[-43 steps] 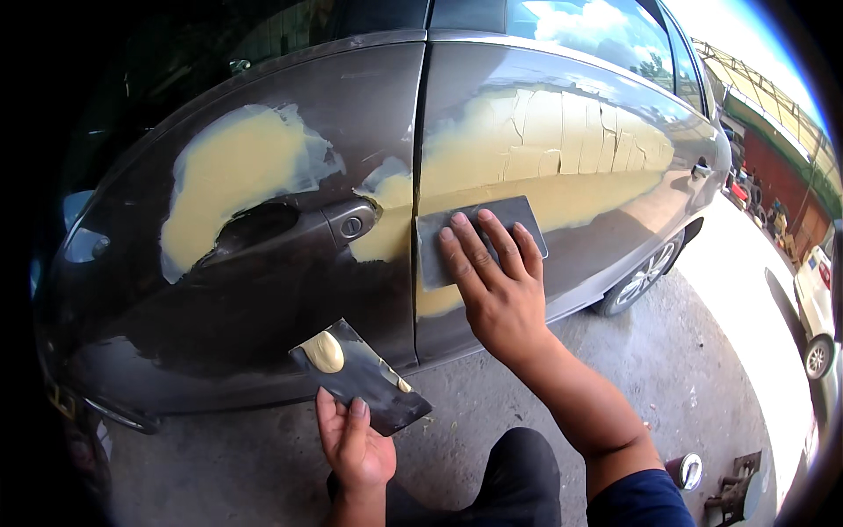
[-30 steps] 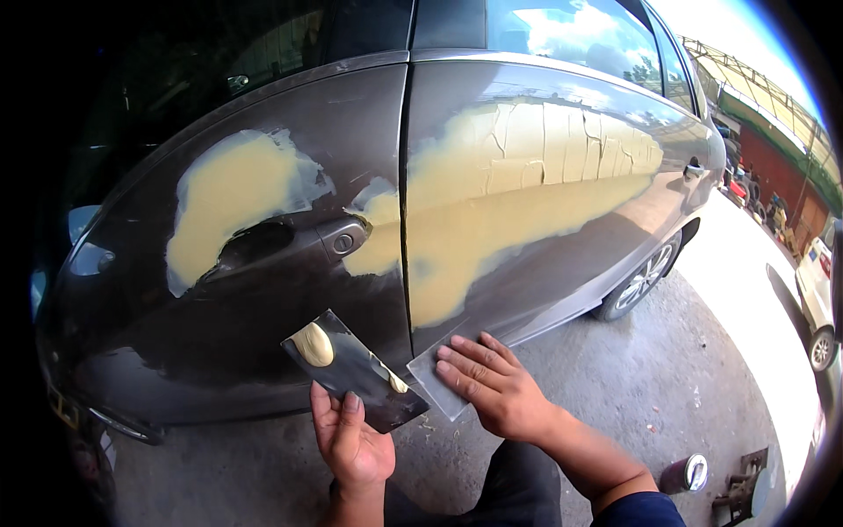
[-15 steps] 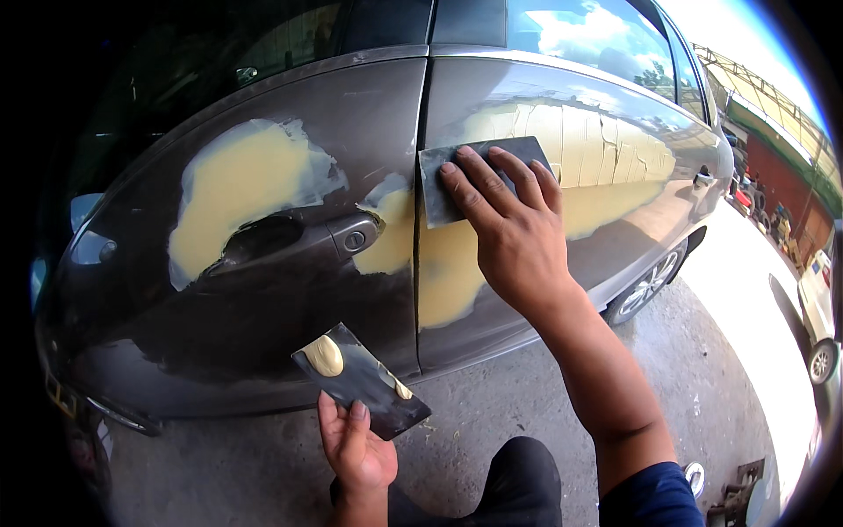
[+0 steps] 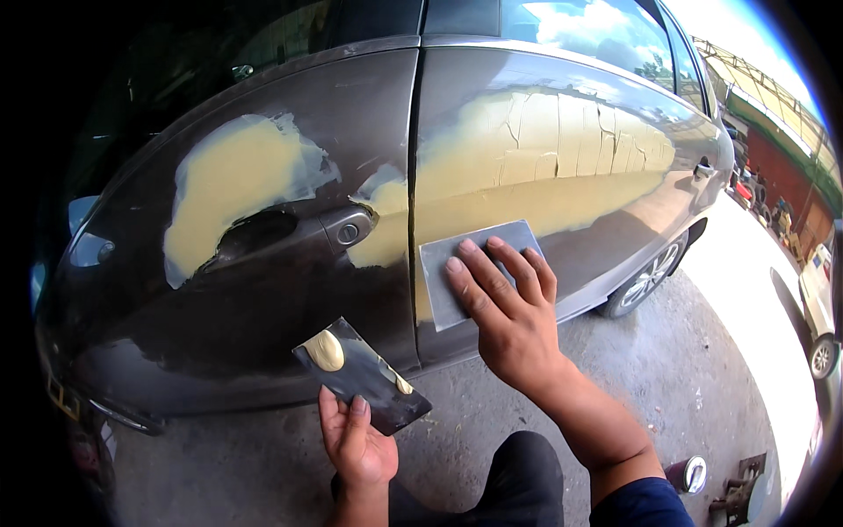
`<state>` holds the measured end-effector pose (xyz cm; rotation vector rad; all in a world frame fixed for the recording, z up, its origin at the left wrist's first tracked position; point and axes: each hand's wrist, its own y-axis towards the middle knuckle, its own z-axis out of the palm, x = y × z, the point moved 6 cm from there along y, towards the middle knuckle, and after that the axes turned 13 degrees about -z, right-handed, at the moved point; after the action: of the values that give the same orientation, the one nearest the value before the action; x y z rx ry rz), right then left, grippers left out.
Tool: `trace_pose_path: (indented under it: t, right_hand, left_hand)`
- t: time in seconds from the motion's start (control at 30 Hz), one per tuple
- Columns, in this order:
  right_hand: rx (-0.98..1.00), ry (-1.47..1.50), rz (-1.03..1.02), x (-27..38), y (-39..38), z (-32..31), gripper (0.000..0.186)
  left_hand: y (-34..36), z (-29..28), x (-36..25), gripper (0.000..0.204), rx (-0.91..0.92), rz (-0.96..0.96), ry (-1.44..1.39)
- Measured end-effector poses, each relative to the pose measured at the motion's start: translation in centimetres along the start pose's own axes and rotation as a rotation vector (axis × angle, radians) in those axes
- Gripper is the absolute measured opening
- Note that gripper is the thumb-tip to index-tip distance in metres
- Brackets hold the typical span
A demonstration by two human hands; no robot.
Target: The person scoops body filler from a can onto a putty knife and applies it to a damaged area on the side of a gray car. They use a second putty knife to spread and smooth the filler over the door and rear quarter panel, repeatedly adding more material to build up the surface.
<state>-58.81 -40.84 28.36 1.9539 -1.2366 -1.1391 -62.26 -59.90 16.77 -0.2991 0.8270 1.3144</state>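
Observation:
My right hand [image 4: 518, 321] presses a flat grey filler spreader [image 4: 457, 277] against the lower part of the rear car door [image 4: 575, 263], fingers spread over its back. Cream body filler [image 4: 544, 202] covers much of that door, smooth in the lower band and ridged with vertical lines above. Below the front door, my left hand [image 4: 358, 439] pinches the lower edge of a dark spreader plate [image 4: 364, 378]. A rounded dollop of filler [image 4: 326, 351] sits on this plate, with a smaller smear at its far edge. More filler [image 4: 233, 180] surrounds the front door handle [image 4: 347, 233].
A rear wheel [image 4: 645, 281] stands at right beneath the car. On the concrete floor [image 4: 588, 386] a tin can [image 4: 688, 474] lies near a metal object [image 4: 745, 496]. Another white car [image 4: 818, 303] is parked at the far right.
My right hand and its spreader have moved down the rear door from the upper filler to below it, leaving the upper area smoother. My left hand has barely moved.

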Motion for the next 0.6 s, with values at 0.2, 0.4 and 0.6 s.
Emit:
trace_pose_path:
  t: [0.2,0.4,0.6]
  right_hand:
    - [-0.124,1.217,-0.004,6.4,-4.4,-2.9,0.070]
    - [0.151,0.348,-0.027,1.1,-6.0,-1.1,0.049]
    - [-0.119,-0.169,0.082,-12.5,4.0,-3.8,0.051]
  left_hand:
    - [0.0,1.4,1.0,0.051,0.002,-0.048,-0.118]
    - [0.0,2.6,-1.1,0.050,0.050,0.034,-0.032]
    - [-0.5,2.2,0.0,0.050,0.037,-0.017,0.012]
